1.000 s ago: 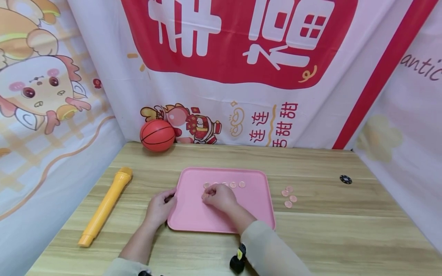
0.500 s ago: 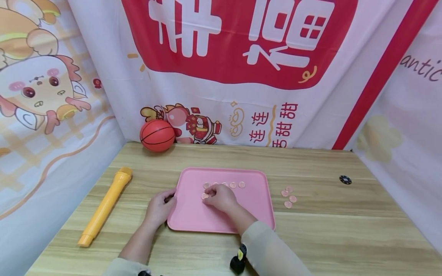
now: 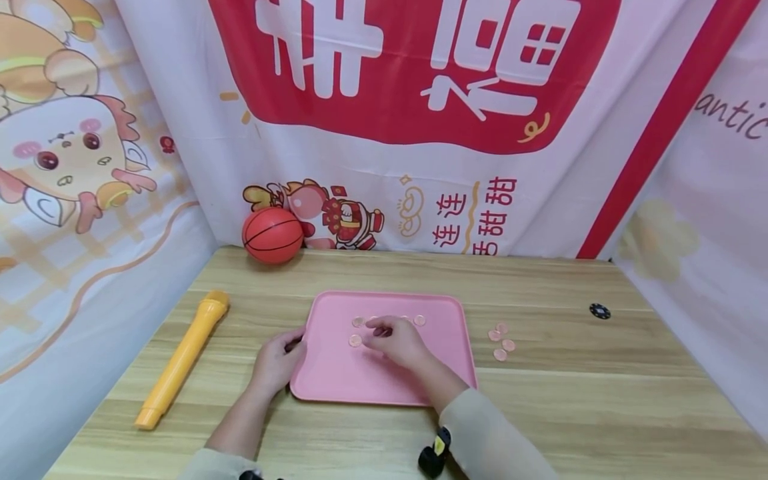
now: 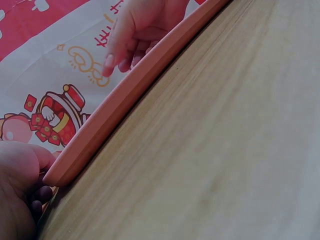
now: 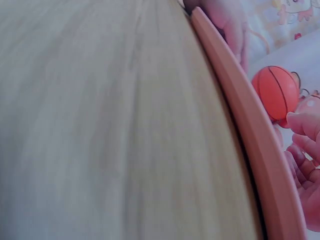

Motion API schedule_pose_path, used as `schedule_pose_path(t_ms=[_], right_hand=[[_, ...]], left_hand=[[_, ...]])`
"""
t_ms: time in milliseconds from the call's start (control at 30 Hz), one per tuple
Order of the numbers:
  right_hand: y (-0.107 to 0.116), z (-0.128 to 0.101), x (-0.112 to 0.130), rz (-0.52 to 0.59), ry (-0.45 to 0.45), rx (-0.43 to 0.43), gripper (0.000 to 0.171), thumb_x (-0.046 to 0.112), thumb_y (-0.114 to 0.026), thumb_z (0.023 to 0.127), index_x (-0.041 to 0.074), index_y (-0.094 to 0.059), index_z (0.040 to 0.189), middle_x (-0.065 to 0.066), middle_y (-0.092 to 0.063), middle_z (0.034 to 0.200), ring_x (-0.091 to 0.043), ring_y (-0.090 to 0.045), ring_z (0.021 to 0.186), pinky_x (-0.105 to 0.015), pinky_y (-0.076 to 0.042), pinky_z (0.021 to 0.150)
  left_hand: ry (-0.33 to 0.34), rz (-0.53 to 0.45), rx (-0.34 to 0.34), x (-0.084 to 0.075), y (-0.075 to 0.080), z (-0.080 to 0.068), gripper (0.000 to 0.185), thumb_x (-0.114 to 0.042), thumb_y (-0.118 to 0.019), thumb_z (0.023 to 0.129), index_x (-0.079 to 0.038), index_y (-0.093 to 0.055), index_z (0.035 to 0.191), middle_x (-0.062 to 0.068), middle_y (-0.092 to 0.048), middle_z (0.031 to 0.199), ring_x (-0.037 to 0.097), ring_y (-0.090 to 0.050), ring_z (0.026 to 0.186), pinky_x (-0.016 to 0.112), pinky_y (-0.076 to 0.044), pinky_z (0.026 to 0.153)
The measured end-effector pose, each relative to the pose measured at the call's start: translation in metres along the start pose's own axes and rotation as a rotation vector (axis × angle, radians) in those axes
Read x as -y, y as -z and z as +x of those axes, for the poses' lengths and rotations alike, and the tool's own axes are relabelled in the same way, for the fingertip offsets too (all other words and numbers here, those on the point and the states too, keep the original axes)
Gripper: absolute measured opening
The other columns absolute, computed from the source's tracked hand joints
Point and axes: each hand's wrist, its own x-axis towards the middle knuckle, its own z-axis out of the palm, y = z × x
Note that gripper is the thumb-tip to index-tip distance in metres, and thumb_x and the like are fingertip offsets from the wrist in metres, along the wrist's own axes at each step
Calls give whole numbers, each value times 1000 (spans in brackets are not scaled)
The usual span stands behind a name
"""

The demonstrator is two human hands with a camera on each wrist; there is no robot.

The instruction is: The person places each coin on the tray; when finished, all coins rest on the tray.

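A pink tray (image 3: 444,363) lies on the wooden table, and its rim also shows in the left wrist view (image 4: 125,100). A row of small pink discs (image 3: 419,320) crosses the tray's far half. One more disc (image 3: 355,340) lies alone below the row's left end. My right hand (image 3: 381,330) hovers just right of that disc, fingers loosely curled and holding nothing; the same hand (image 4: 135,30) shows behind the rim in the left wrist view. My left hand (image 3: 291,343) grips the tray's left edge.
Several loose pink discs (image 3: 501,340) lie on the table right of the tray. A black chip (image 3: 600,311) sits further right. A yellow toy microphone (image 3: 183,357) lies at the left, a small basketball (image 3: 273,235) at the back. Printed cloth walls enclose three sides.
My right hand has let go of a disc on the tray's left part and drawn slightly right, leaving the disc uncovered. The left hand stays on the tray's edge.
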Motion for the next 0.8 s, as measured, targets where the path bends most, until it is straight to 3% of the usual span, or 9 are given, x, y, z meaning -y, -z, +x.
schedule_pose_path(t_ms=[200,433,667,800], right_hand=[[20,-9,-1,60,-30,-30,35,11,-76,81,3,-70,115,-12,-65,96,-14,-57,74,-28,-56,56],[46,-18,-6,39,-28,-98,35,10,-76,82,4,-70,116,-11,-66,95,-13,-58,73,-30,-57,56],[75,-26,-17,-20,1,-209,33,8,-76,82,4,-71,114,-9,-68,93,-13,-58,79,-22,-51,63],[92,-33,-26,-14,-34,-261,34,11,-75,83,5,-70,116,-11,-67,97,-16,-58,85,-22,-50,66]], left_hand=[[-1,-3,-2,1,-1,1,37,-14,-59,93,-1,-64,128,20,-68,117,28,-62,104,37,-49,91],[-2,1,0,2,-1,2,37,-13,-59,93,-1,-64,127,20,-68,118,28,-63,104,36,-49,90],[0,1,12,2,0,2,37,-14,-58,94,-1,-63,129,21,-66,121,29,-62,108,39,-48,93],[-8,1,7,3,0,1,37,-13,-58,94,0,-63,128,22,-66,123,30,-62,109,41,-48,95]])
